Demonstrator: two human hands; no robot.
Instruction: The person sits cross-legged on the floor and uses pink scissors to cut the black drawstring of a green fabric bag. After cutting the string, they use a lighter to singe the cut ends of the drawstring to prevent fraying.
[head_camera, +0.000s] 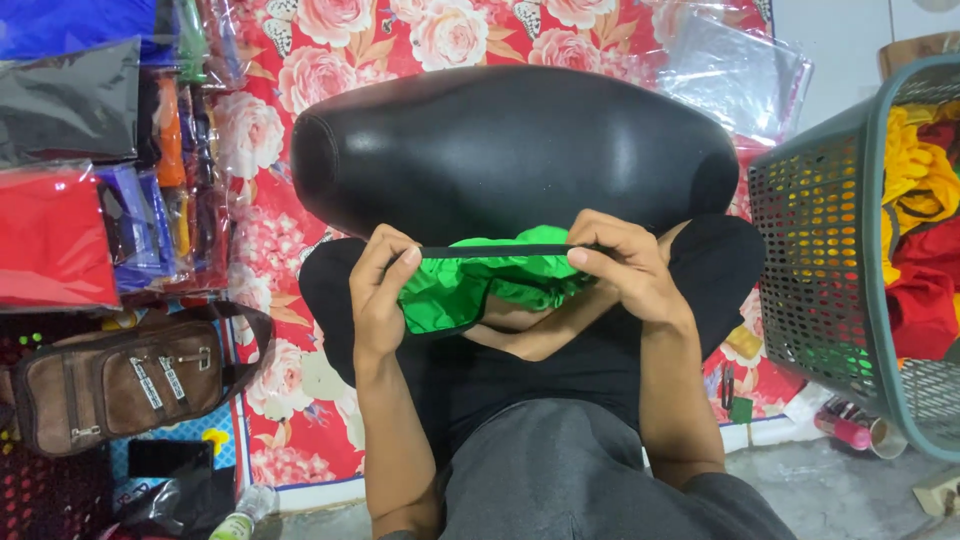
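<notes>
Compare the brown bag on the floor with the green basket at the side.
The brown bag is soft, zipped shut and lies flat at the person's left; the green basket is rigid, open-topped and stands at the right. The bag's sides are solid and hide its contents; the basket's perforated wall shows yellow and red cloth inside. Both sit at the edge of the floral mat.

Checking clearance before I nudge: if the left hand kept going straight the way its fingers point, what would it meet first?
The left hand points up and away, so it would likely meet the black cushion first, just beyond the green cloth it grips; depth between them is unclear.
</notes>
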